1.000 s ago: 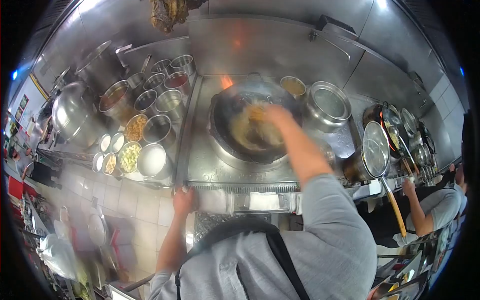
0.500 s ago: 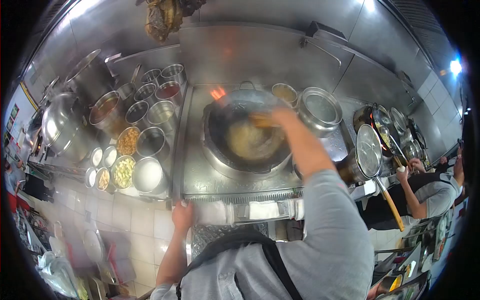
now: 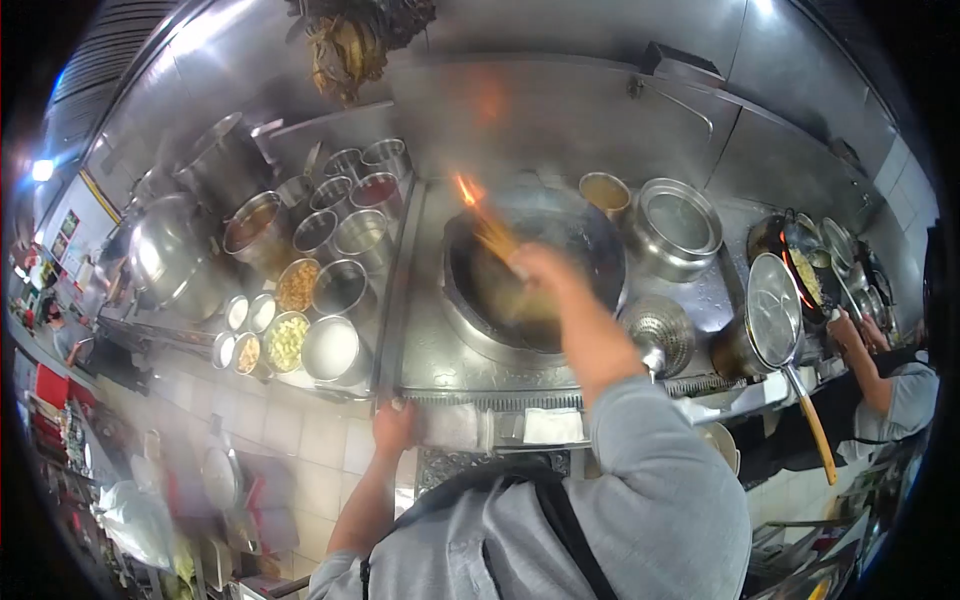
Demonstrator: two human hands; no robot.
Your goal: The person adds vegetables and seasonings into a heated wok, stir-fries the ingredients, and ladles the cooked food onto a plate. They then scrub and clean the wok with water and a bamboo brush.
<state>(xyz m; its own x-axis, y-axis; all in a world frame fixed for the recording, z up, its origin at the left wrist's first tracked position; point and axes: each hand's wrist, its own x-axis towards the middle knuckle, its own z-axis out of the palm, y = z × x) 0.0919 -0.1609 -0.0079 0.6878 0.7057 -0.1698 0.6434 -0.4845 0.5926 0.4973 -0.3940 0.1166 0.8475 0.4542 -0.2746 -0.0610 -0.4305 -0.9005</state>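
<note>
In the head view, my right hand point(image 3: 540, 266) is closed round a bamboo brush point(image 3: 494, 232) over the left part of a large dark wok point(image 3: 590, 250). Steam blurs the wok's inside, where cloudy liquid shows faintly. A flame point(image 3: 467, 190) rises at the wok's back left rim. My left hand point(image 3: 396, 424) is closed at the stove's front edge, beside a folded white cloth point(image 3: 450, 427); whatever lies within its fingers is too small to make out.
Metal containers of ingredients point(image 3: 289, 342) stand left. Right of the wok are a lidded-looking pot point(image 3: 680, 222), a perforated ladle point(image 3: 668, 335) and a strainer point(image 3: 774, 310) over a pot. A co-worker point(image 3: 880, 390) works at another wok point(image 3: 768, 240) far right.
The brush in my right hand has swung from the wok's right side to its back left. The camera view has shifted, and the perforated ladle now shows fully. My left hand stays at the edge.
</note>
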